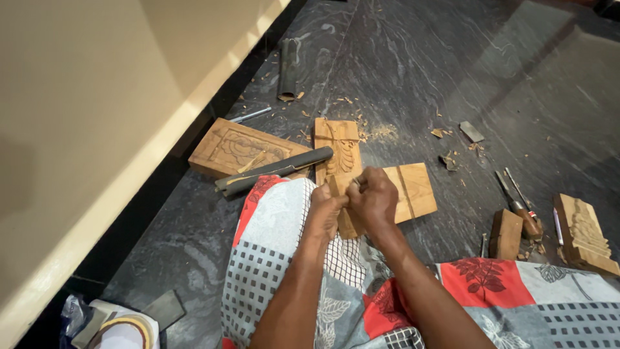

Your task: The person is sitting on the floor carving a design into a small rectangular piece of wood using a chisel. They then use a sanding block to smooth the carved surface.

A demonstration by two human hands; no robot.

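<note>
Head view shows me both fists meeting over a small wood block point(349, 223) propped on the knee: left hand point(325, 210) and right hand point(373, 197) clenched tight on it. Any tool is hidden; I judge a slip could gouge fingers or the block.

Hands point(352, 203) hide tool & wood piece point(349, 226) mid.

Small pale wood piece point(344, 210), frame centre, gripped from both sides so only its upper tip and lower end show; it stands roughly upright against the knee. Surface detail hidden. It overlaps the left edge of a flat grooved wooden board point(413, 190).
</note>
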